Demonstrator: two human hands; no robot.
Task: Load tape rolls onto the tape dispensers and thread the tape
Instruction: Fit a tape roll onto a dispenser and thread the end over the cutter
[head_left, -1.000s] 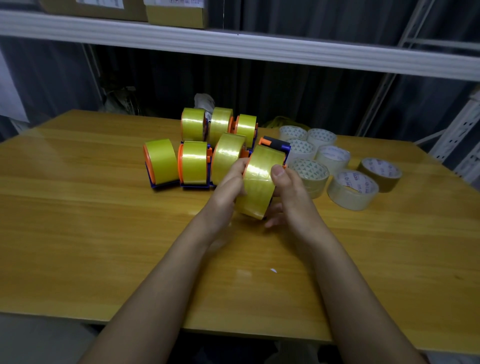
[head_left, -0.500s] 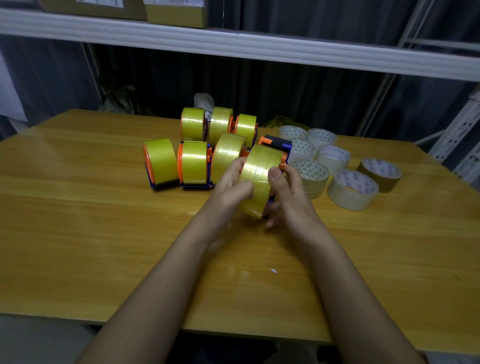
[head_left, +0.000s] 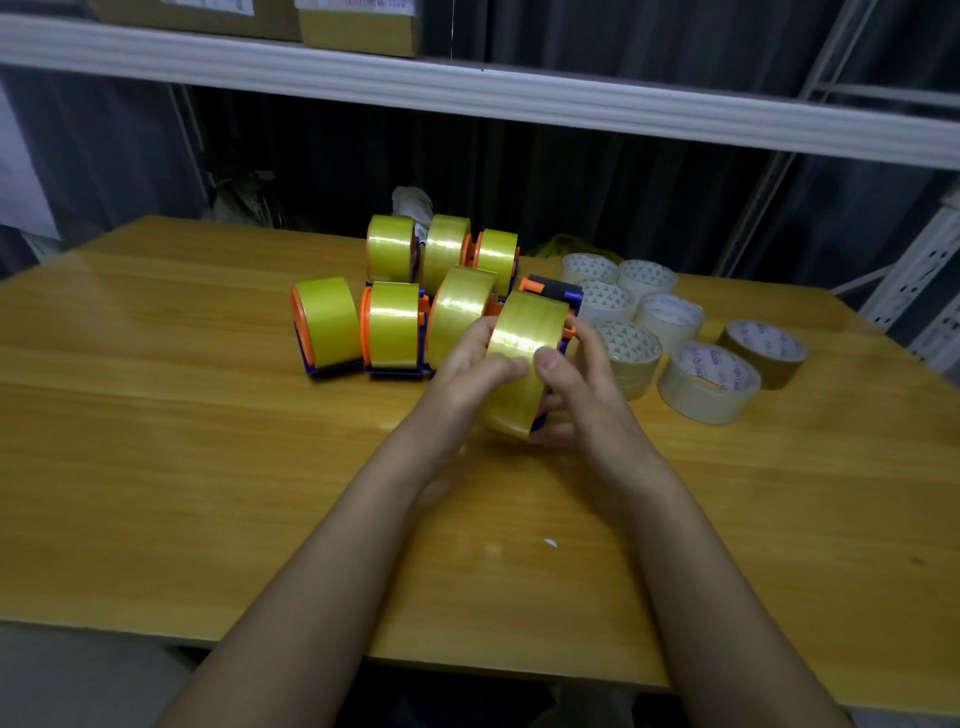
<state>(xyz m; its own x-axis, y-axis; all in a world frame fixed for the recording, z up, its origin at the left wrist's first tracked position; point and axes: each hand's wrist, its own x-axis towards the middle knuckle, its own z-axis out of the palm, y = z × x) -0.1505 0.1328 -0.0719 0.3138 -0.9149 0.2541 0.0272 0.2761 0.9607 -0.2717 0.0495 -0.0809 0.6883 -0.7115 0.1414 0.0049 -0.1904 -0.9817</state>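
While both my hands hold it above the wooden table (head_left: 208, 441), one yellow tape roll (head_left: 524, 358) on its blue-and-orange dispenser (head_left: 553, 293): left hand (head_left: 467, 374) fingers curled on its face, right hand (head_left: 582, 395) cradling it, thumb on tape. Six loaded dispensers (head_left: 395, 327) just behind; spare rolls (head_left: 709, 382) lie right.

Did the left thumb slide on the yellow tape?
Yes. The left hand has slid its thumb right across the held tape roll, away from the parked loaded dispensers, toward the right hand.
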